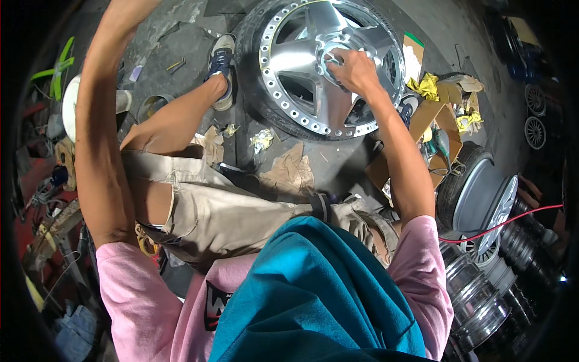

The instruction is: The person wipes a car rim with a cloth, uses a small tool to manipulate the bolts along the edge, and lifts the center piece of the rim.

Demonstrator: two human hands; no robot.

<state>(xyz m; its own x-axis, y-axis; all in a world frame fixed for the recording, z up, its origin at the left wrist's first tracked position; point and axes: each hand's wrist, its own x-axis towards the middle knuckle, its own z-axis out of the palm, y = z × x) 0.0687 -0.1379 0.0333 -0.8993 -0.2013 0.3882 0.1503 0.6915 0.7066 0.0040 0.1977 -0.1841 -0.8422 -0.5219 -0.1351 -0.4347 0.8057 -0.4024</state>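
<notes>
A large polished wheel rim [285,60] with broad spokes and a ring of holes around its lip lies in a black tyre [247,72] on the floor before me. My right hand [356,69] is over the rim's hub, its fingers curled down against the centre. What those fingers hold, if anything, is too small and covered to make out. My left arm reaches up past the top edge at the left, so the left hand itself is out of view.
A cardboard box [435,114] of tools, with yellow crumpled wrappers [427,87] by it, stands right of the wheel. More wheels [482,193] are stacked further right, near a red hose [506,222]. Brown paper [288,171] lies between my legs and the wheel.
</notes>
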